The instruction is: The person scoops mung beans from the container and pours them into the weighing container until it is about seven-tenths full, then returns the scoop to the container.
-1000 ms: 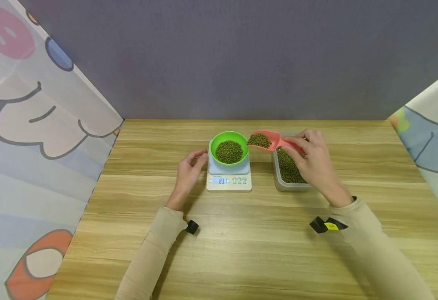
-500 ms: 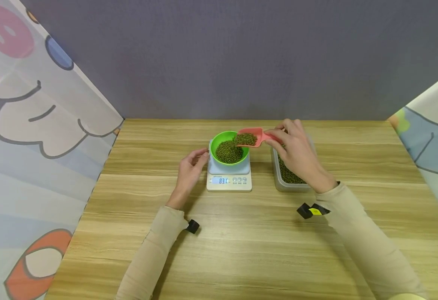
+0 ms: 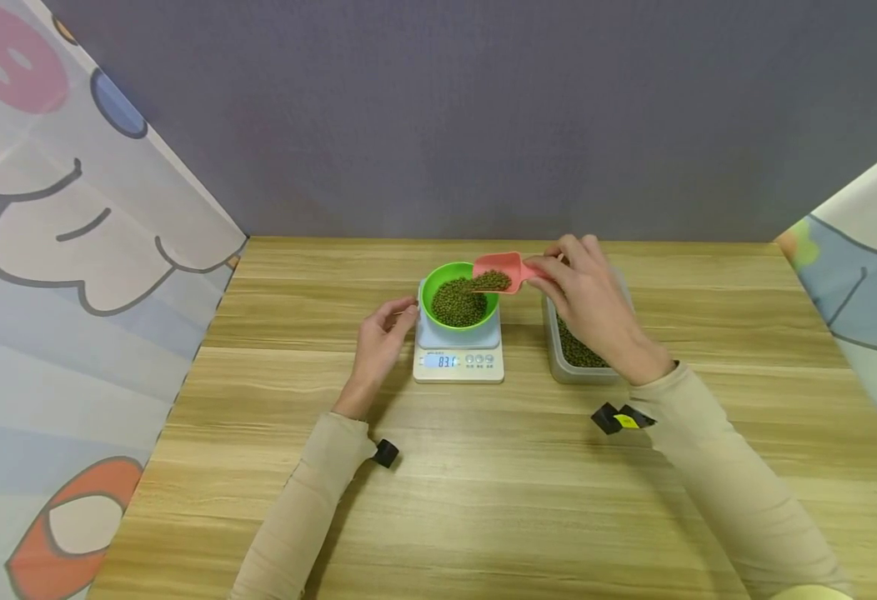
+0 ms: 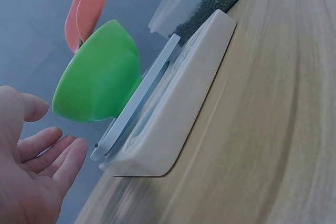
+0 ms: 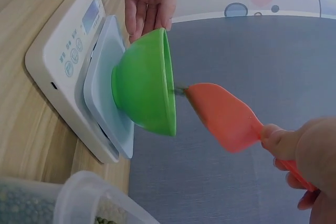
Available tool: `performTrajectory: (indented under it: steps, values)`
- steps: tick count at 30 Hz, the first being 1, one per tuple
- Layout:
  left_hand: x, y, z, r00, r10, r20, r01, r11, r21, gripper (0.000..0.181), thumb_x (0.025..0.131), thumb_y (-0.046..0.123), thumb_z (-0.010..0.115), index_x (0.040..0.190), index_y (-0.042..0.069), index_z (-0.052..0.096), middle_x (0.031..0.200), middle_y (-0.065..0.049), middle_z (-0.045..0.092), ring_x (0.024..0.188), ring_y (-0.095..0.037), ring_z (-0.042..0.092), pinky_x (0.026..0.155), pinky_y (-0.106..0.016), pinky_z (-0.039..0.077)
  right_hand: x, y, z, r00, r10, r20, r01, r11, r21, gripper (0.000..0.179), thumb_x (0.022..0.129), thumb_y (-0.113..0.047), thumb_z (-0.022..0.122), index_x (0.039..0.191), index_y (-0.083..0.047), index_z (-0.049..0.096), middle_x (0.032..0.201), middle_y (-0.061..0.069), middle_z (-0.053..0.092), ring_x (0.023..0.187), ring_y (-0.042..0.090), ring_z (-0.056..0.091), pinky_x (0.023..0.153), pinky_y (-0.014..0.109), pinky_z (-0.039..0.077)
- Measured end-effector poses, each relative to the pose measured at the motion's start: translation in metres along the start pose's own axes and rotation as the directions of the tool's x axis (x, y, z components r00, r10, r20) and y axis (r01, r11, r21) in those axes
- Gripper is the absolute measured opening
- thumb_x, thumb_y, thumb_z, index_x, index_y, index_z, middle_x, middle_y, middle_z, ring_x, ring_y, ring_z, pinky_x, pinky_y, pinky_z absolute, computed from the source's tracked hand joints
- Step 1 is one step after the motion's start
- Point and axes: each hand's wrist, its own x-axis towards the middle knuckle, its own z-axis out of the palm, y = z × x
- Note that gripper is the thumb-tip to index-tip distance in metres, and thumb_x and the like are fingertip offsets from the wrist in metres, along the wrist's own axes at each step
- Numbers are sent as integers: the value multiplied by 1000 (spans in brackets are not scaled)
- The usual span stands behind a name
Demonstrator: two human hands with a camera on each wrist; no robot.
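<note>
My right hand [image 3: 592, 292] grips the handle of a pink-red scoop [image 5: 223, 116], tilted over the right rim of a green bowl [image 5: 144, 85]. Small green beans [image 3: 489, 281] slide from the scoop's lip into the bowl, which holds a heap of the same beans [image 3: 457, 305]. The bowl stands on the plate of a white kitchen scale [image 3: 427, 374], whose display reads 83.1. Just left of the bowl, my left hand [image 3: 380, 346] holds nothing, its fingers relaxed; in the left wrist view the fingertips [image 4: 79, 148] are near the scale plate, apart from the bowl.
A clear plastic box [image 3: 556, 354] of green beans stands right of the scale, partly beneath my right hand and forearm. The wooden table [image 3: 483, 500] ends at a grey panel [image 3: 483, 125] behind. Cartoon-printed cloths [image 3: 71, 358] hang at both sides.
My right hand has carried the loaded scoop left from above the box to the bowl and tilted it, so beans now pour out. The left hand stays in place; the display still reads 83.1.
</note>
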Motion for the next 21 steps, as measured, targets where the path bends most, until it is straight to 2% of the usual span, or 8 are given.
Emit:
performTrajectory:
  steps: [3,7,12,16,21]
  values:
    - [0,-1,0,1000,15,-2,-15,1000,-4,36,104,20,64,133,0,65,132,-20,67,115,-35,67,102,-44,53,2,-1,0,998,-64,-9,64,996,-63,20,93,-9,75,111,1,76,99,18,62,83,36,47,67,38,42]
    - [0,-2,0,1000,23,-7,-23,1000,5,35,103,21,64,133,1,66,130,-18,69,112,-33,68,100,-43,54,2,-3,0,984,-174,-23,168,971,-167,19,94,-10,75,110,-1,75,101,16,63,87,37,56,65,42,52]
    - [-1,-2,0,1000,12,-10,-12,1000,18,36,103,22,64,133,2,66,129,-17,69,112,-32,68,99,-43,55,-1,-4,0,963,-268,-25,253,934,-253,25,91,0,75,116,-4,74,104,13,65,87,34,58,61,40,53]
    - [-1,-2,-1,1000,6,-8,-6,1000,10,36,103,22,64,133,2,66,130,-18,69,114,-33,68,100,-45,54,-3,-4,1,956,-290,-39,268,922,-279,25,92,0,74,116,-6,74,105,11,65,84,32,57,56,37,50]
    - [-1,-2,-3,1000,11,-5,-11,1000,7,36,103,22,64,133,1,66,132,-18,68,115,-35,67,101,-47,54,-5,-3,2,964,-253,-75,229,943,-241,22,92,-9,76,114,-6,74,103,13,66,85,35,58,60,41,53]
